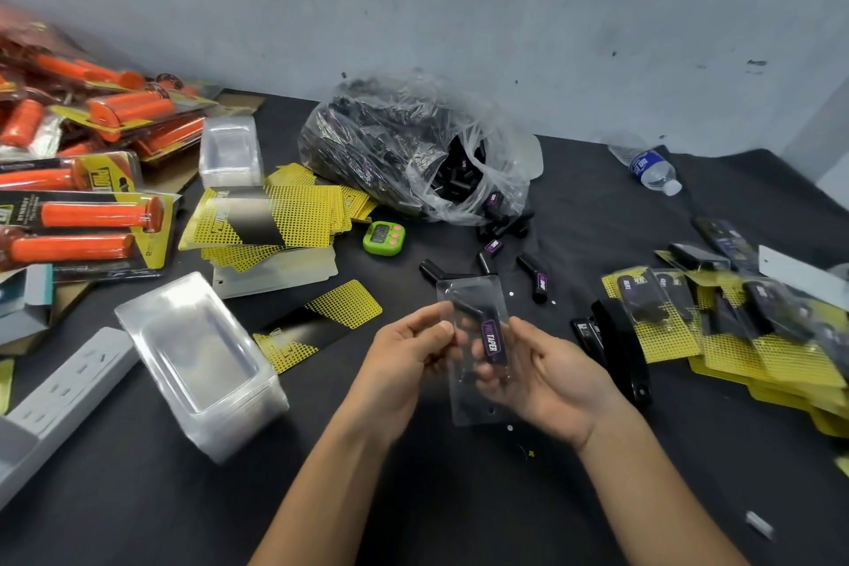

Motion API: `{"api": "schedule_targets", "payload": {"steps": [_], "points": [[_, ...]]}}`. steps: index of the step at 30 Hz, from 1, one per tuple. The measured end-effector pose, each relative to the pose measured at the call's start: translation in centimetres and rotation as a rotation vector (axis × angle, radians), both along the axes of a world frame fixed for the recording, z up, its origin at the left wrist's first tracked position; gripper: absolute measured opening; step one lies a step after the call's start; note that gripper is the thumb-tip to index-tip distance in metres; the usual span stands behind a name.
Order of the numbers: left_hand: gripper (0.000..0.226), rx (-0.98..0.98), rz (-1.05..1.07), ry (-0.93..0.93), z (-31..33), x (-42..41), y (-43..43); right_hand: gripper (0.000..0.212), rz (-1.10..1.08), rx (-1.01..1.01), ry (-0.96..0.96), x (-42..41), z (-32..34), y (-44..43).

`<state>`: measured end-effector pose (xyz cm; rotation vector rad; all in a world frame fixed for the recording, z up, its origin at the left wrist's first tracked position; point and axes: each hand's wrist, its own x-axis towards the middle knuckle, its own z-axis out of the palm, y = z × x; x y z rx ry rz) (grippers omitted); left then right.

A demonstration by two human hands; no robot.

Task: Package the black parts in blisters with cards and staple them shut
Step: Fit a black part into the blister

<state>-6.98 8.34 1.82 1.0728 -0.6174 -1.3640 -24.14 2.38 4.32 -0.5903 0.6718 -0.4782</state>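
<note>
Black cloth covers the table (459,496), which is set against a scuffed grey wall. A clear blister (478,409) is held above the cloth at about mid-table, between both hands. One black part (490,342) with a purple label is seen lying at a slant in its pocket.

The left hand (409,349) is curled at the blister's left edge, thumb on top and fingers underneath — a pinch on the plastic. The right hand (546,372) is cupped under the right side, with its fingers curled beneath the shell and its thumb against the edge. Whether the part itself is touched by those fingers cannot be told through the plastic.

Handling, as judged: the blister is thin, light and springy. It is likely to flex or spring open if squeezed across the pocket, so it is best taken by the flat rim. The part looks small, stiff and smooth — likely to slide out if the shell is tipped open side down.

A card (321,322), yellow-dotted and black, lies flat just left of the hands and is judged to be wanted next. What appears to be a black stapler (620,345) lies just right of the right hand. A stack of empty blisters (197,363) stands to the left. A plastic bag (413,152) of parts is noted behind, with loose parts (533,276) between bag and hands. Finished packs (735,326) are piled at the right.
</note>
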Motion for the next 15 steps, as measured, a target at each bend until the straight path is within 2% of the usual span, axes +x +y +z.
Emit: {"api": "schedule_targets", "payload": {"steps": [6,11,13,15], "points": [[0.022,0.008,0.105,0.019,0.01,-0.29,-0.25,0.057,-0.014,0.032,-0.087,-0.01,-0.14,0.16],[0.024,0.004,0.18,0.049,0.2,-0.03,-0.41,0.032,-0.03,-0.053,-0.098,0.17,-0.06,0.27],[0.027,-0.018,0.134,0.108,0.36,-0.11,-0.33,0.038,0.0,-0.036,-0.123,0.04,-0.01,0.16],[0.03,-0.062,0.083,0.156,0.4,-0.27,-0.18,0.055,0.056,0.006,-0.18,0.0,-0.24,0.06]]}}
